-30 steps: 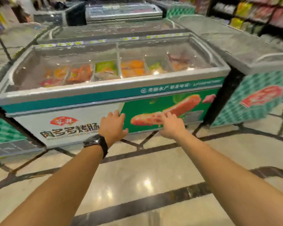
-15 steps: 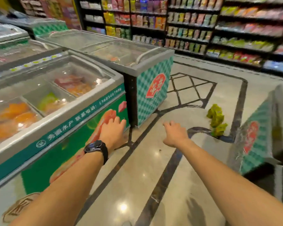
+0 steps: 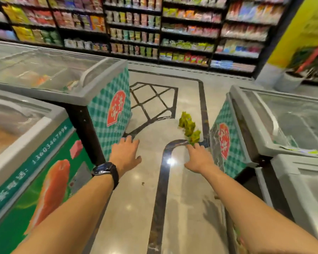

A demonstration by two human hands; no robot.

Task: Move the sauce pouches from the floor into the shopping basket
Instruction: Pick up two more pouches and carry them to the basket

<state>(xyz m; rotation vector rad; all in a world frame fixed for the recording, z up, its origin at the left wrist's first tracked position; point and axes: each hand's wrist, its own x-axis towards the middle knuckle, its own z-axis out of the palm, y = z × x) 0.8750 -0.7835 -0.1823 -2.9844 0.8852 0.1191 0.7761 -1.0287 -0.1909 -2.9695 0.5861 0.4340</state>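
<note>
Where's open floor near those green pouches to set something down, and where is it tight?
Open: the floor between the left freezer and the pouches, and the stretch beyond them up to the shelves. Tight: the pouches stand close beside the right freezer, so come in from their left side. The right hand is nearest them.

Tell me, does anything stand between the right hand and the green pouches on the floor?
Nothing visible does. The right hand is stretched toward the green sauce pouches, with only bare floor before them. A checkered freezer stands close beside them, not across the path. The shopping basket is not in view.
</note>
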